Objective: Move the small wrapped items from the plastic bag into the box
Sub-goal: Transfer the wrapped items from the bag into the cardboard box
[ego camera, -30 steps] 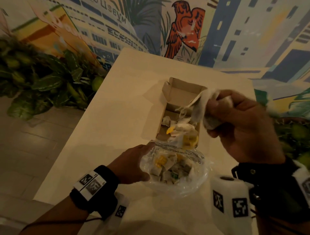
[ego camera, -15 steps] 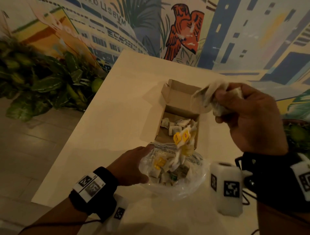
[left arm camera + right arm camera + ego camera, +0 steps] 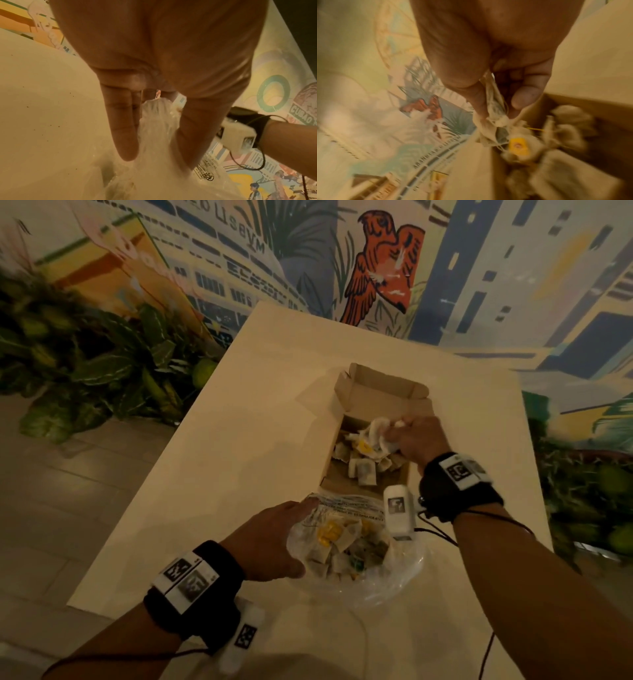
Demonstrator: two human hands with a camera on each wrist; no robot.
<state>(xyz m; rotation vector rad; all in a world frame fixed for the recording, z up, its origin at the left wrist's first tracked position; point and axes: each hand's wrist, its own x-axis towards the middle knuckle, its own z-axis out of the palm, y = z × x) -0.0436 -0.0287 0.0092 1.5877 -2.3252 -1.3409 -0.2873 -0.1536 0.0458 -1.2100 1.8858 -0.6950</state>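
An open cardboard box (image 3: 373, 402) lies on the table with several small wrapped items (image 3: 363, 467) inside. My right hand (image 3: 411, 440) is low over the box's far right part and grips a bunch of wrapped items (image 3: 494, 108) between thumb and fingers; a yellow tag (image 3: 518, 146) hangs below them. Just in front of the box sits the clear plastic bag (image 3: 387, 580), open at the top, with more wrapped items (image 3: 342, 546) in it. My left hand (image 3: 274, 542) holds the bag's left rim; in the left wrist view bunched plastic (image 3: 157, 121) sits between its fingers.
The pale table (image 3: 222, 481) runs lengthwise away from me, its left edge over a tiled floor. Green plants (image 3: 78, 354) stand at the left and more at the far right (image 3: 596, 491). A painted mural wall (image 3: 383, 268) backs the table.
My right hand, raised above the box with a bunch of items, has come down into the box with them. The left hand and bag stay put.
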